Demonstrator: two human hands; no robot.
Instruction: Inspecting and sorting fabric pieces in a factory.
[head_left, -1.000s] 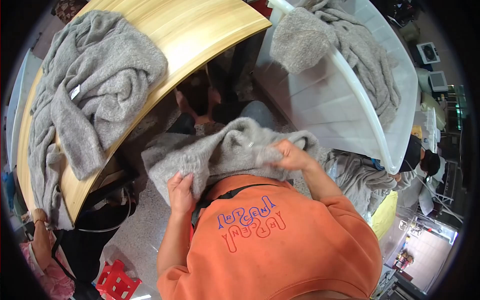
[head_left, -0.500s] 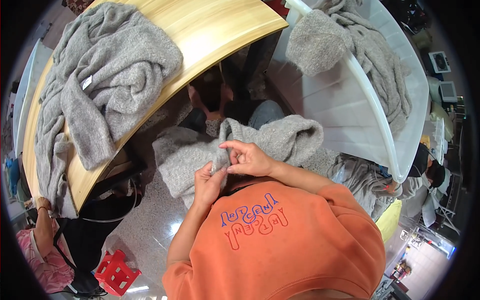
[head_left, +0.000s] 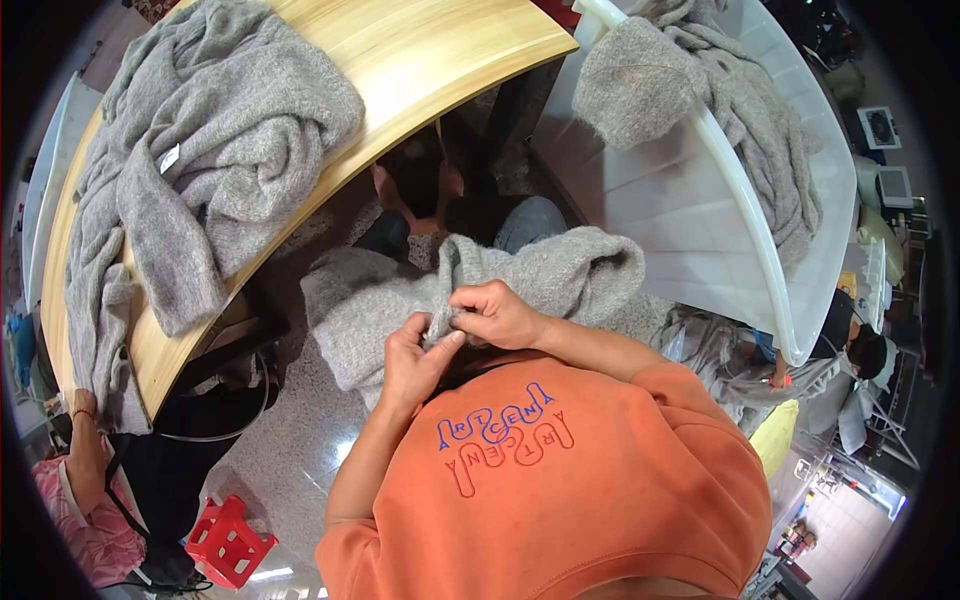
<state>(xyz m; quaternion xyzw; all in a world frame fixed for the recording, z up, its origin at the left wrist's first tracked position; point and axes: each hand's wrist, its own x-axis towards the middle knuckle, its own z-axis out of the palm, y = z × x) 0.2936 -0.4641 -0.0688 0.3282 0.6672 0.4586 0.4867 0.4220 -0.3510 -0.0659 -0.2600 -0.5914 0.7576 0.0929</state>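
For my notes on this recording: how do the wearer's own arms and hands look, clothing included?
Both the left hand and right hand are bare, with no gloves or wristwatch visible. The forearms are uncovered; orange sleeves end around the elbows. The matching orange top carries blue and red outlined lettering.

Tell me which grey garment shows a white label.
The garment on the wooden table: its white label shows; I see none on those in the hands or at the bin.
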